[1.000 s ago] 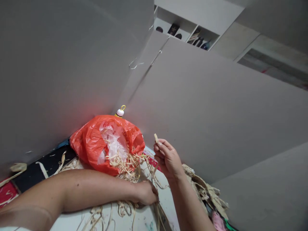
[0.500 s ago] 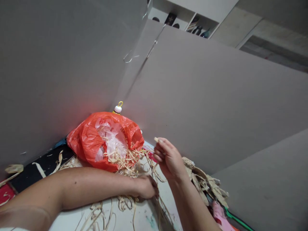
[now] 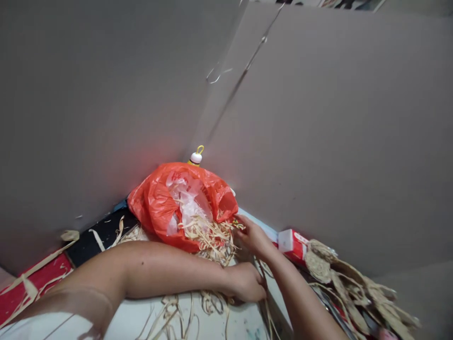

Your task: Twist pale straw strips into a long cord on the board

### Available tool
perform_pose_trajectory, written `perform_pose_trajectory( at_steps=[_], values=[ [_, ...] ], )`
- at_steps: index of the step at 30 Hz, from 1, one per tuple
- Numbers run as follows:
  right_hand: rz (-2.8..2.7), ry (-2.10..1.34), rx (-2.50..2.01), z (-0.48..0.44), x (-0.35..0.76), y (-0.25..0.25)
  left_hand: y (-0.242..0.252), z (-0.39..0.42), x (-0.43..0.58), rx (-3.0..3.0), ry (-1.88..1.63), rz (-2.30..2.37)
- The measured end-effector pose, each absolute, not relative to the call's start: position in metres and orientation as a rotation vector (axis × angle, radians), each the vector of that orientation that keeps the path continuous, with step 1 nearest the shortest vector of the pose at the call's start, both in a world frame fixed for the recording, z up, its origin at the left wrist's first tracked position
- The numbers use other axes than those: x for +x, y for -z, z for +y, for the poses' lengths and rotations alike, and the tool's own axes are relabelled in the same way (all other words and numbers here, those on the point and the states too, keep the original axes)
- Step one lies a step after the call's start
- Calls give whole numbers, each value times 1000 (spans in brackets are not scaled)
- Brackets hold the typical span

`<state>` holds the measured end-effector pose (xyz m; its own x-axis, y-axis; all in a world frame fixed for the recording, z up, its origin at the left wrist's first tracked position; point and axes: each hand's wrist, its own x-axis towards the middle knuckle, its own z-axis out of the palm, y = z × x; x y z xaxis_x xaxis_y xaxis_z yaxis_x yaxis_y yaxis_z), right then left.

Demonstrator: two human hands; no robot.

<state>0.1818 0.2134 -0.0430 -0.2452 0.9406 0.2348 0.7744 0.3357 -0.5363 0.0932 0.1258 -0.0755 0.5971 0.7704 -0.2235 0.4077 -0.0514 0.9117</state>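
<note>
Left hand (image 3: 246, 282) low in the middle of the head view, back turned up, fingers curled inward and mostly hidden beneath the knuckles; apparently closed around long strips (image 3: 268, 309), seen trailing down to the bottom edge, with the upper run partly lost behind the fist and the exact grip out of sight. Right hand (image 3: 252, 235) just above, reaching in from the lower right, fingertips among pale strips (image 3: 214, 236) at the mouth of a red-orange plastic bag (image 3: 152, 203); impossible to tell whether pinching or merely touching, with fingers bunched against straw-coloured clutter and too small to separate. Loose tangle spilling from the bag onto a white tabletop (image 3: 123, 316), partly covered by the left forearm, with more strands emerging below. Crumpled white plastic (image 3: 193, 205) inside the bag, printed in red, unreadable. Behind, a bottle (image 3: 195, 158) with white cap and yellow loop, body hidden by the bag. To the right, a red-and-white box (image 3: 292, 243), half covered along one side, beside a heap of brown dried pieces (image 3: 354, 283), hard to make out individually. Along the top edge, a shelf (image 3: 339, 4), cut off down to a sliver, contents unrecognisable.
</note>
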Motion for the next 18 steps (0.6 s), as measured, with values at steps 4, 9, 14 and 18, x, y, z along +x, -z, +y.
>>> perform_pose_trajectory(
  at_steps=[4,9,14,18],
  values=[
    [-2235,-281,-1555,207,186,31,75,125,93,1658,-386,1056],
    [-2332,-116,-1606,194,201,-2,76,124,93,1624,-418,1041],
    [-2359,-79,-1561,188,203,-16,74,123,92,1625,-386,1075],
    [-2426,99,-1582,188,209,-14,79,125,93,1647,-383,1057]
  ],
)
